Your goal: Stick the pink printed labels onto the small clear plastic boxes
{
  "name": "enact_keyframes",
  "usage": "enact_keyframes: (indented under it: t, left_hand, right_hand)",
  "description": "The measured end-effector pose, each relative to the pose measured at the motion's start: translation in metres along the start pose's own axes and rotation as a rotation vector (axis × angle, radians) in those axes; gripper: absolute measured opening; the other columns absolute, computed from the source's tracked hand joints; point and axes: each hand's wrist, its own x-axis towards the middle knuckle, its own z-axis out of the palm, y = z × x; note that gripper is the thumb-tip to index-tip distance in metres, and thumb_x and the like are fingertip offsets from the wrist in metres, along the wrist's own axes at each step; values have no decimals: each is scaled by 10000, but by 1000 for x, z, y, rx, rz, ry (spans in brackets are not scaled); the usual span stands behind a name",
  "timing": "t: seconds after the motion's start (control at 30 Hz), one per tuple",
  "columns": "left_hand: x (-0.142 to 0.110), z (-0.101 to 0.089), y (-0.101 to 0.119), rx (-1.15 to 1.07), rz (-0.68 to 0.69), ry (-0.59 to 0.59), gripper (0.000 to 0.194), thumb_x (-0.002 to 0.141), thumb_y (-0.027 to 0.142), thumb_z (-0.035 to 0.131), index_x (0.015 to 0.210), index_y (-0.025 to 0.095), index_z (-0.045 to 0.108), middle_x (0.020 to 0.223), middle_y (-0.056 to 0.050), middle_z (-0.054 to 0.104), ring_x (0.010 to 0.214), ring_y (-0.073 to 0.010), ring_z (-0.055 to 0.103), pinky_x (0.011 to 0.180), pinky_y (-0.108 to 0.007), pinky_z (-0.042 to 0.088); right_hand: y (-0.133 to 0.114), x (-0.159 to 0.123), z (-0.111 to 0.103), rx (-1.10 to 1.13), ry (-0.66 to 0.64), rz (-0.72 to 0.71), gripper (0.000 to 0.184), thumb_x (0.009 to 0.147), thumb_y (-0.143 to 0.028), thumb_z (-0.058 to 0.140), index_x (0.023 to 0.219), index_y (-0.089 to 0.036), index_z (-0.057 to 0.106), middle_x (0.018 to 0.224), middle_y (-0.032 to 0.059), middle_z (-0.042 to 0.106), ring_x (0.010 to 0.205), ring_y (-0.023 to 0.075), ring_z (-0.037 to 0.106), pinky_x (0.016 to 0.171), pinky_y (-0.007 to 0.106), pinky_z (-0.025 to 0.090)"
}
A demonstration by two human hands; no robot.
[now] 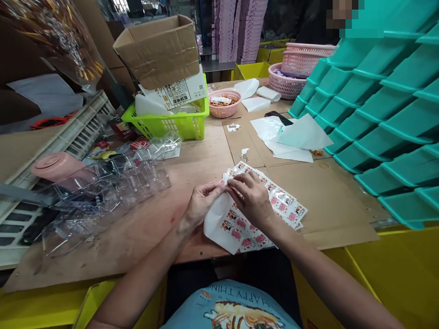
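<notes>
A sheet of stickers with red and pink cartoon prints (286, 203) lies on the wooden table (202, 160) in front of me, its near end curling up off the edge. My left hand (202, 203) pinches the white backing at the sheet's upper left corner. My right hand (252, 198) rests on the sheet with fingers bent, pinching the same corner from the other side. Both hands meet at that corner.
A pile of clear plastic blister shells (103, 187) lies at the left beside a white crate (41, 160). A green basket (171, 121) bears a cardboard box (159, 50). Pink baskets (224, 103) and white paper sheets (291, 137) lie farther back. Stacked teal bins (387, 114) fill the right.
</notes>
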Motion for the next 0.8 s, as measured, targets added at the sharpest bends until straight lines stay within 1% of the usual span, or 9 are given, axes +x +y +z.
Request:
enact_keyframes:
  t: [0.13, 0.23, 0.37, 0.43, 0.5, 0.57, 0.67, 0.73, 0.8]
  left_hand:
    - [-1, 8, -13, 17, 96, 65, 138, 784, 302, 737, 838, 187, 790, 890, -53, 695, 829, -146, 599, 744, -238, 467]
    - [-1, 6, -21, 51, 101, 74, 155, 777, 307, 738, 847, 176, 785, 852, -51, 691, 794, -147, 601, 716, -242, 467]
    - [6, -21, -23, 277, 5, 175, 229, 783, 364, 700, 870, 162, 762, 830, -77, 708, 740, -190, 628, 680, -305, 507]
    - [11, -35, -17, 450, 25, 270, 210, 748, 340, 725, 875, 176, 757, 905, -88, 704, 854, -234, 640, 779, -360, 525]
    - [11, -37, -9, 534, 86, 308, 233, 724, 339, 754, 907, 194, 756, 1025, -95, 683, 1028, -268, 609, 934, -399, 487]
    - [9, -23, -2, 442, 34, 163, 287, 791, 434, 697, 919, 185, 757, 1070, -112, 678, 1098, -276, 592, 1007, -418, 448]
    - [5, 13, 5, -44, -238, -185, 504, 877, 573, 539, 906, 118, 753, 998, -163, 714, 1035, -281, 639, 975, -440, 473]
    - [6, 31, 6, -350, -263, -170, 419, 865, 500, 609, 928, 110, 746, 991, -147, 725, 1022, -259, 650, 971, -419, 478]
    - [9, 40, 4, -484, -136, -18, 239, 836, 355, 689, 908, 133, 745, 998, -97, 725, 1026, -218, 645, 987, -382, 469]
  right_hand:
    - [-3, -2, 10, 112, 27, 48, 176, 956, -191, 499, 963, -190, 675, 926, 106, 671, 865, 234, 573, 819, 403, 483]
    - [2, 0, 16, 354, 75, 229, 136, 918, -218, 557, 837, -199, 665, 819, 65, 666, 772, 198, 597, 763, 359, 491]
    - [23, 3, 11, 683, 185, 591, 182, 899, -326, 601, 804, -175, 637, 768, 37, 628, 700, 156, 572, 668, 290, 472]
    - [35, 4, 4, 733, 283, 658, 215, 915, -379, 583, 849, -177, 617, 783, 24, 593, 718, 144, 549, 684, 276, 461]
    - [43, 6, -2, 701, 346, 640, 228, 918, -413, 581, 877, -189, 592, 789, 10, 553, 725, 137, 522, 699, 269, 449]
    - [46, 6, -4, 641, 359, 571, 223, 903, -424, 602, 904, -202, 579, 799, 6, 531, 737, 142, 506, 714, 277, 445]
    - [46, 2, -3, 560, 328, 404, 198, 847, -387, 679, 900, -216, 593, 812, 7, 527, 793, 165, 504, 792, 319, 447]
    - [47, -3, -4, 593, 244, 348, 200, 781, -336, 757, 865, -218, 619, 806, 3, 542, 801, 172, 511, 829, 343, 450]
    - [47, -10, -5, 745, 117, 434, 215, 732, -308, 806, 853, -211, 656, 822, 10, 584, 791, 170, 536, 808, 345, 469]
